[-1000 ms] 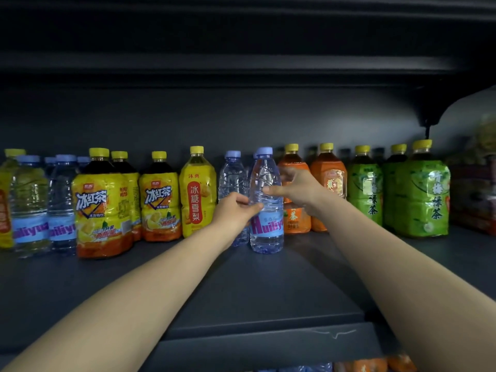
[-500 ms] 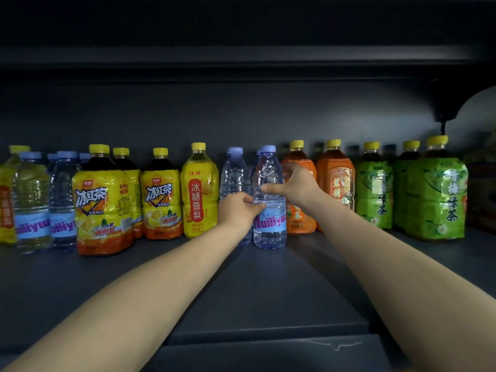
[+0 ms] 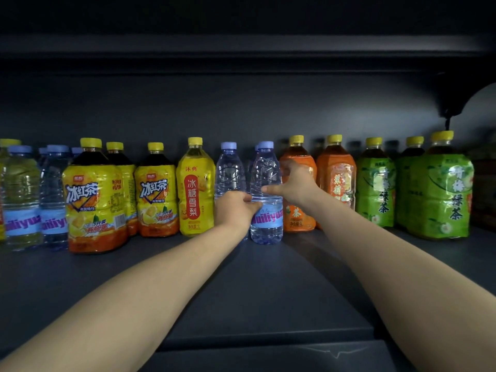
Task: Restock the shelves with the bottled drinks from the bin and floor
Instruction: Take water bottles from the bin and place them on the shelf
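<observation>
Left hand (image 3: 236, 210) and right hand (image 3: 298, 183) both curl round a clear water bottle (image 3: 265, 221), upright on the dark shelf (image 3: 268, 277), in the far row beside orange tea (image 3: 298, 218). That row looks stocked; the bin and floor are out of view.

Leftmost yellow bottle (image 3: 8, 142) half out of frame; right hand (image 3: 295, 185) fingertips behind water bottle (image 3: 265, 170).

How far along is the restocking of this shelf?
Done: iced tea bottles, green tea bottles and others stand in a row at the back of the shelf. In hand: the left hand and right hand both grip a water bottle standing upright in the row's middle. Left: cannot tell; any remaining stock is out of view.
</observation>
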A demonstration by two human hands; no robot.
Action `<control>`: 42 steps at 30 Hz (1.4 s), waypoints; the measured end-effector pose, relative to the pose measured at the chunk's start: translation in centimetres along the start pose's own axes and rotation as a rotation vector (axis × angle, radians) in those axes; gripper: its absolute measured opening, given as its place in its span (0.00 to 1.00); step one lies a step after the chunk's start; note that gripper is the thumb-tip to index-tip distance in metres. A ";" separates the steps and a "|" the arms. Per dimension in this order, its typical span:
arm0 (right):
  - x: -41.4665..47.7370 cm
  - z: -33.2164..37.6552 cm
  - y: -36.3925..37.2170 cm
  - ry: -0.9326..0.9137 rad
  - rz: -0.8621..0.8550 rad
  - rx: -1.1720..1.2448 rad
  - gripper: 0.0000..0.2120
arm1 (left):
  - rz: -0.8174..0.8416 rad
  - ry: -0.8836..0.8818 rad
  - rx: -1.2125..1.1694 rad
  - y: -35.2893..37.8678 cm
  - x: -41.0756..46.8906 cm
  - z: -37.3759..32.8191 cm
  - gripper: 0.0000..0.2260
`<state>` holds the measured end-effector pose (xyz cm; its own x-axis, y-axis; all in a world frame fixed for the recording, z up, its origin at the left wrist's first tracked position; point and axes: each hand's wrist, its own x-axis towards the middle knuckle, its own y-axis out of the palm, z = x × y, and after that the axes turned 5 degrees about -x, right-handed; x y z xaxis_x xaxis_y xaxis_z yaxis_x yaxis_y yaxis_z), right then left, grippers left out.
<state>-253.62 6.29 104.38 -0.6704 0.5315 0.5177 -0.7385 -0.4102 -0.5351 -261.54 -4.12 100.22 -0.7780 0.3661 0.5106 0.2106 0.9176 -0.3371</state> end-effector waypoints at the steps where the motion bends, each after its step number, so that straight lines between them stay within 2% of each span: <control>1: 0.1 -0.1 0.1 -0.005 -0.009 -0.013 0.31 | 0.006 -0.007 -0.017 0.1 0.1 0.2 0.15; 11: -0.3 -0.3 0.6 0.012 -0.034 0.015 0.35 | 0.099 -0.050 -0.101 -0.3 0.1 0.8 0.17; 17: -1.6 0.6 -0.1 0.089 0.018 0.016 0.34 | 0.125 -0.088 -0.168 -2.0 -0.9 -0.8 0.04; 21: -3.6 1.7 -0.8 0.156 0.027 0.053 0.30 | 0.202 -0.126 -0.197 -4.2 -2.8 -2.0 0.10; 25: -6.4 3.3 -1.9 0.189 0.061 0.117 0.26 | 0.227 -0.144 -0.182 -7.0 -5.0 -2.9 0.08; 28: -8.7 4.0 -2.6 0.178 0.088 0.157 0.22 | 0.200 -0.140 -0.209 -9.2 -6.8 -3.6 0.05; 31: -10.4 4.3 -3.0 0.169 0.111 0.175 0.19 | 0.148 -0.161 -0.238 -11.8 -8.9 -4.5 0.07; 34: -12.1 5.3 -3.2 0.148 0.153 0.198 0.22 | 0.086 -0.187 -0.227 -14.3 -11.2 -5.4 0.09; 39: -14.9 5.9 -2.9 0.122 0.181 0.285 0.25 | -0.036 -0.219 -0.190 -18.4 -16.4 -5.8 0.02; 42: -16.4 6.6 -3.3 0.058 0.239 0.356 0.23 | -0.131 -0.254 -0.144 -20.3 -20.6 -5.8 0.03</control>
<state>-240.68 -6.02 102.04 -0.8280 0.4270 0.3635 -0.5485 -0.7514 -0.3668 -246.36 -29.43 101.15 -0.9233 0.2091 0.3220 0.1658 0.9736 -0.1568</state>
